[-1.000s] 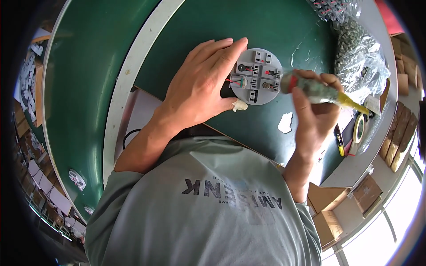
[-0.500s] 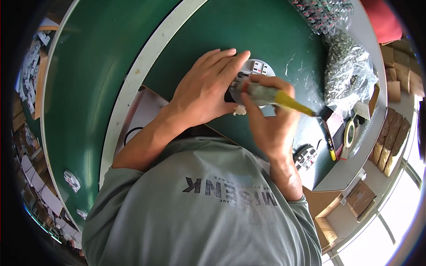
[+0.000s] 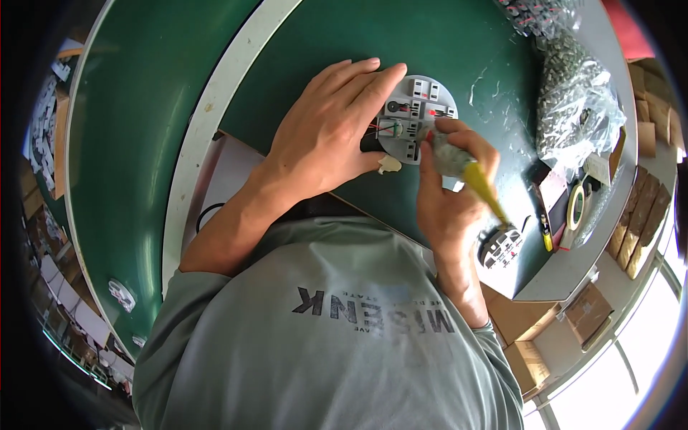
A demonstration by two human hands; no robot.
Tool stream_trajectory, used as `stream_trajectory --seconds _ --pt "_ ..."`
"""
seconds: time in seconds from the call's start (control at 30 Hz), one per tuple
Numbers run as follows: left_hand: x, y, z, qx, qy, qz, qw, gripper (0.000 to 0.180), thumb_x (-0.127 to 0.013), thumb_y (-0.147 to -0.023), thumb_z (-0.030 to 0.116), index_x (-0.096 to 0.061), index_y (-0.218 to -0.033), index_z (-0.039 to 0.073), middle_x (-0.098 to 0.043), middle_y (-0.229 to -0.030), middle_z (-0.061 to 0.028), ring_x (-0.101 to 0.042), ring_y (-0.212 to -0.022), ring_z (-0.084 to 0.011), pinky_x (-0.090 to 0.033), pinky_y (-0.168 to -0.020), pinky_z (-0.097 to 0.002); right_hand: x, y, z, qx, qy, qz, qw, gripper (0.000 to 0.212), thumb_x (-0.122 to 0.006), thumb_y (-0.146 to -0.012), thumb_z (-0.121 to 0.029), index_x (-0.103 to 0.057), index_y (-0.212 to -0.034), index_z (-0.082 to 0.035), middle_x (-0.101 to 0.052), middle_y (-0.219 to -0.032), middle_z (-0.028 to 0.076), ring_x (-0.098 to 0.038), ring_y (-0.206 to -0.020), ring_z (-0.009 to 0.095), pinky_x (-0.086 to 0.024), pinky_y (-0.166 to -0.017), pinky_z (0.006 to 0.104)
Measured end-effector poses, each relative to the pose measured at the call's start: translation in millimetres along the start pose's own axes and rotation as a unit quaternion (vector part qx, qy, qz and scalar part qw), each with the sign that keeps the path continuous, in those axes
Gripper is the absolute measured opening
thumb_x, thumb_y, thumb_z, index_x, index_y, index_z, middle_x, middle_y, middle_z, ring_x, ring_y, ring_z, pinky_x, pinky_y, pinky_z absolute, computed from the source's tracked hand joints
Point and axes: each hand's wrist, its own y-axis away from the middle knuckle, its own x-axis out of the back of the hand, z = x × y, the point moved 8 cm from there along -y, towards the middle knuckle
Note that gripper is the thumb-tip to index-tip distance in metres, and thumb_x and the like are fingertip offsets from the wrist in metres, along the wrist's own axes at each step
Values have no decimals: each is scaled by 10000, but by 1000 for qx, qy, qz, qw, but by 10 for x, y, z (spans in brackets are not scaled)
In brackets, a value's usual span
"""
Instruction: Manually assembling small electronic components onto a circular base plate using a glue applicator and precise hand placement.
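A round grey plastic housing with white terminal blocks, a small black round part and thin coloured wires lies flat on the green table. Across its left side rests my left hand, fingers stretched out, thumb spread toward the near rim. Beside the thumb tip is a pale crumpled scrap. My right hand grips a blurred hand tool with a greyish body, a red tip end and a yellow rear end. Its tip points at the right part of the housing; whether it touches I cannot tell.
A second round housing lies right of my right forearm. Clear bags of small metal parts line the right edge, near a tape roll and a yellow-black cutter. A pale rail borders the left; cardboard boxes stand beyond the right edge.
My right hand and the tool have moved right and slightly nearer, uncovering more of the housing's blocks and wires. My left hand keeps its place on the housing.
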Motion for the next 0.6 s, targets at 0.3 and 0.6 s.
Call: stream_trajectory --seconds 0.3,0.6 --pt "-42 81 -13 16 1 9 1000 1172 -1021 -590 173 -470 -1616 46 -607 -1546 -158 -528 -1481 -360 -411 -1261 -507 447 -98 510 -214 -126 40 968 265 -793 -942 3 -660 -1170 -25 -735 -1096 144 -754 -975 263 -593 -904 378" --pt "-104 -16 129 12 -10 14 1000 1212 -1031 -583 214 -447 -1628 28 -594 -1561 -166 -523 -1488 -375 -388 -1272 -527 391 -193 186 13 166 -9 986 329 -857 -871 -39 -777 -1190 -33 -733 -1074 105 -714 -973 276 -575 -896 398"
